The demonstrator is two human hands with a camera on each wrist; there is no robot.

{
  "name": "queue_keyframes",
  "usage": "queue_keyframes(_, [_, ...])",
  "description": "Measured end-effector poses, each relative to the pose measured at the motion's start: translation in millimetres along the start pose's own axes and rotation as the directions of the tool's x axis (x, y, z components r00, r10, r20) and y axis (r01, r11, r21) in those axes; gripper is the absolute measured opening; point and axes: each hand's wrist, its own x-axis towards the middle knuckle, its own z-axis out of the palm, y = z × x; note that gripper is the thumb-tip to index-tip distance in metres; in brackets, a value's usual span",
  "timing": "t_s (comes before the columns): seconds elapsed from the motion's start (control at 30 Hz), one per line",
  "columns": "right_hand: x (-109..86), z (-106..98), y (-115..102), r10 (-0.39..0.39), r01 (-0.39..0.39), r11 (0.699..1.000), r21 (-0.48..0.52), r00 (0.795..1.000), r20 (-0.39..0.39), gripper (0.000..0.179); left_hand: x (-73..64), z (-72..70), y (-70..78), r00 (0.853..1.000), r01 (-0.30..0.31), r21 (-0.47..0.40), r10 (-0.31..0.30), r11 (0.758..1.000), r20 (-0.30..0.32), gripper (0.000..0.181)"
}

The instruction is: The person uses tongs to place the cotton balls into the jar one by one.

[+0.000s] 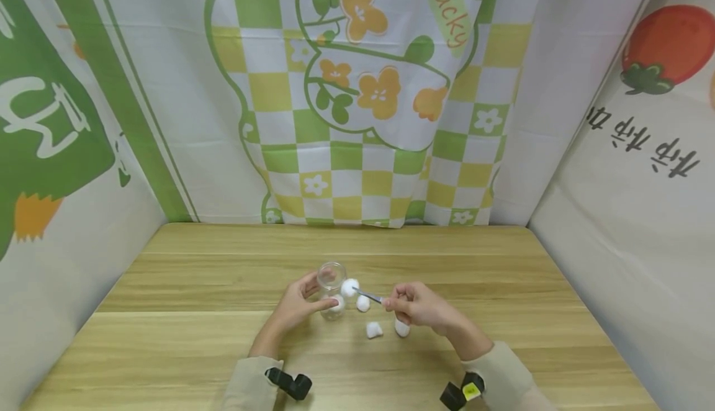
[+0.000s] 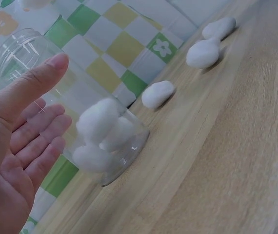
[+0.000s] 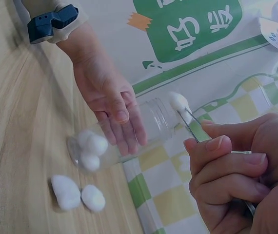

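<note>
R hand pinching tweezers w/ cotton ball nr top of jar, L hand loosely round it

A clear, cylindrical, open-mouthed jar is stood upright on the wood-grained table, its body held between the thumb and fingers of the left hand. At least three rounded white cotton balls are gathered at its bottom. Another white cotton ball is pinched by slim silver metal tweezers, gripped in the fingers of the right hand, and is held just beside the jar's mouth. Three loose cotton balls are scattered near the jar, one partly hidden by the right hand.
</note>
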Motion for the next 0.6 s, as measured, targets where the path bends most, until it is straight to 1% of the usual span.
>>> queue_keyframes(0.23, [2.1,-2.2,-3.3,-0.012,0.012,1.0,0.006,1.0,-0.005,0.02,0.7,0.0,-0.5,1.0,0.019,0.012,-0.019,1.0,-0.002,0.062])
queue_keyframes(0.6, [7.5,-2.3,-5.0,-0.038,0.038,0.999,0.004,0.999,-0.021,0.023,-1.5,-0.7,-2.1,1.0,0.02,0.029,-0.02,0.999,0.002,0.063])
